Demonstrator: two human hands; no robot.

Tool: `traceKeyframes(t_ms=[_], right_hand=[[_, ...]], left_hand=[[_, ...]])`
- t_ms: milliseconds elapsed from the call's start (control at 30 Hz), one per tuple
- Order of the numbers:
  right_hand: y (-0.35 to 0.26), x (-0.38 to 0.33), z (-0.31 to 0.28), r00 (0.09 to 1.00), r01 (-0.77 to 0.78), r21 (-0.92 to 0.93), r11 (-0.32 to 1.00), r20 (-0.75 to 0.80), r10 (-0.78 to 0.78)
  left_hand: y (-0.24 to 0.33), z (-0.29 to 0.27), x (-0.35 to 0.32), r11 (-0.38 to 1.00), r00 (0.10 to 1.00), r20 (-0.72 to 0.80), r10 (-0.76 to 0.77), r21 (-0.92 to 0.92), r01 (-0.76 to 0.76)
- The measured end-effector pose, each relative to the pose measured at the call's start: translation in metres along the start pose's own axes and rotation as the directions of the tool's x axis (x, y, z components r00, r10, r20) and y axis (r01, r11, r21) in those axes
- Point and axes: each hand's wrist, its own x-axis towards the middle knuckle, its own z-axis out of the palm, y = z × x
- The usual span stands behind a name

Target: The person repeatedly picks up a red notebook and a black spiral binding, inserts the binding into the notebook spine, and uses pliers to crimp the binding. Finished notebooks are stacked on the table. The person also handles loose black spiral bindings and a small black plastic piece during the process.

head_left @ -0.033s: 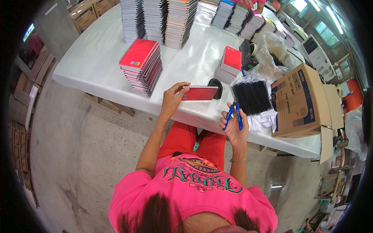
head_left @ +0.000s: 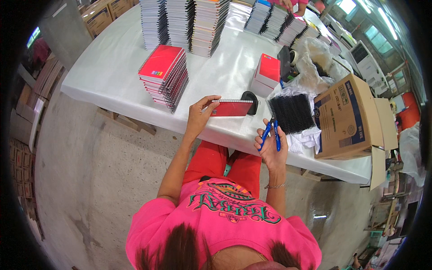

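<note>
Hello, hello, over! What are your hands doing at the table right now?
Left hand gripping red spiral notebook over table edge. Right hand holding blue-handled pliers. Black wire coils just beyond. Nothing between the hands.

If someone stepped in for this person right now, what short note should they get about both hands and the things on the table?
Left hand: holds a red spiral notebook at the near table edge.
Right hand: grips blue-handled pliers, off the notebook.
On the white table: a stack of red notebooks to the left, a small red stack behind, a bundle of black wire spirals to the right, an open cardboard box beyond it.
Done: the stacked notebooks look bound.
Left: the held notebook; the spirals suggest more binding.
</note>
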Motion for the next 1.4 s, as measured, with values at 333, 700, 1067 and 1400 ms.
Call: traceKeyframes(t_ms=[333,700,1067,1400], right_hand=[[0.004,-0.005,-0.001,0.999,-0.022,-0.083,0.996,0.038,0.025],[0.026,-0.001,0.017,0.99,0.076,-0.752,0.654,-0.024,-0.142],[0.059,0.016,0.06,0.848,0.376,-0.924,-0.065,0.372,-0.378],[0.046,0.005,0.075,0.798,0.411,-0.9,-0.146,0.433,-0.419]], left_hand=[[-0.002,-0.001,-0.003,1.0,0.999,-0.033,-0.01,0.004,0.01],[0.001,0.004,-0.004,0.999,0.999,0.028,-0.044,0.002,0.044],[-0.001,0.015,-0.006,1.0,1.0,0.016,0.014,-0.022,-0.014],[0.05,0.02,-0.016,0.958,0.982,-0.007,0.187,0.221,-0.181]])
